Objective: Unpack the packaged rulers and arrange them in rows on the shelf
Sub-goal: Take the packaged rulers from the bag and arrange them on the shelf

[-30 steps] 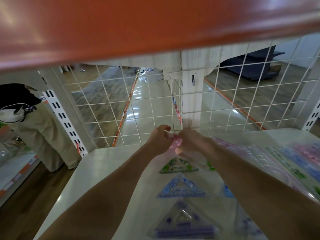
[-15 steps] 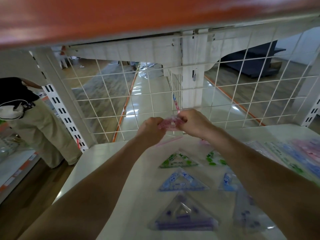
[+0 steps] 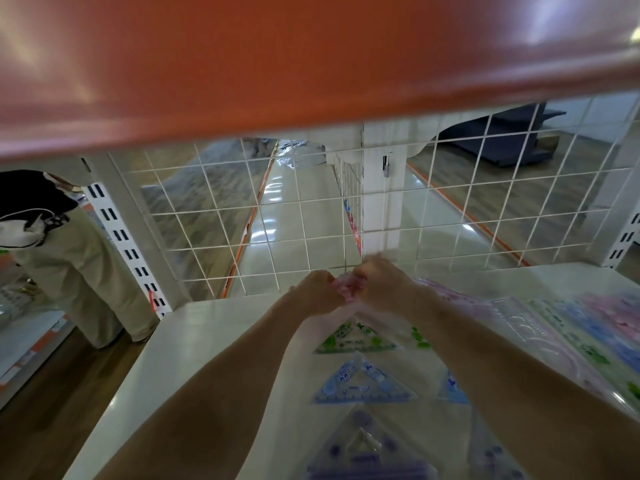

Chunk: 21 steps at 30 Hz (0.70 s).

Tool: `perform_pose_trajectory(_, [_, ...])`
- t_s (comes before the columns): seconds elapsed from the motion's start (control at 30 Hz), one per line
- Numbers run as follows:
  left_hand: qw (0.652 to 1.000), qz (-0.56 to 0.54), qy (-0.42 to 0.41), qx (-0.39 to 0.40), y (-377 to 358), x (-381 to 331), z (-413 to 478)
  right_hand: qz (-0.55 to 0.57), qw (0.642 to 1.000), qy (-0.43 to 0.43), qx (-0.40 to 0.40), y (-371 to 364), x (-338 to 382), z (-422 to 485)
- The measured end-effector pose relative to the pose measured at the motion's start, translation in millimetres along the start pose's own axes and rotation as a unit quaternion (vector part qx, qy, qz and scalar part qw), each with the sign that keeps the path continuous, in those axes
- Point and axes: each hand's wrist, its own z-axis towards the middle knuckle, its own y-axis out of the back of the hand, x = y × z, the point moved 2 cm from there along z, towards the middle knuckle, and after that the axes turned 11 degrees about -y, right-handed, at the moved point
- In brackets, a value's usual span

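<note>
Fingers [image 3: 325, 282] of left hand [image 3: 317, 294] and right hand [image 3: 382, 287] tight round pink ruler packet [image 3: 349, 289], lower than before

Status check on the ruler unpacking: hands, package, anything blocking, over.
Left hand and right hand both pinch the pink ruler package, close to the wire grid. Below, triangle rulers lie in rows on the shelf. Nothing blocking.

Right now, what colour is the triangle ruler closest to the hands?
The triangle ruler is green; the head view shows it.
</note>
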Motion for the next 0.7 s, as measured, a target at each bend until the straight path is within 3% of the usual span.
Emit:
perform_pose_trajectory(0.27, [0.973,-0.116,-0.045,-0.196,-7,19,-17,0.101,0.995,0.014,-0.016,-5,0,-13])
perform_pose_trajectory(0.4, [0.975,-0.093,-0.076,-0.188,-1,21,-18,0.121,0.992,0.011,-0.026,-3,3,-12])
perform_pose_trajectory(0.7, [0.987,0.03,-0.055,-0.149,-14,13,-27,-0.03,0.996,0.022,-0.076,-30,12,-16])
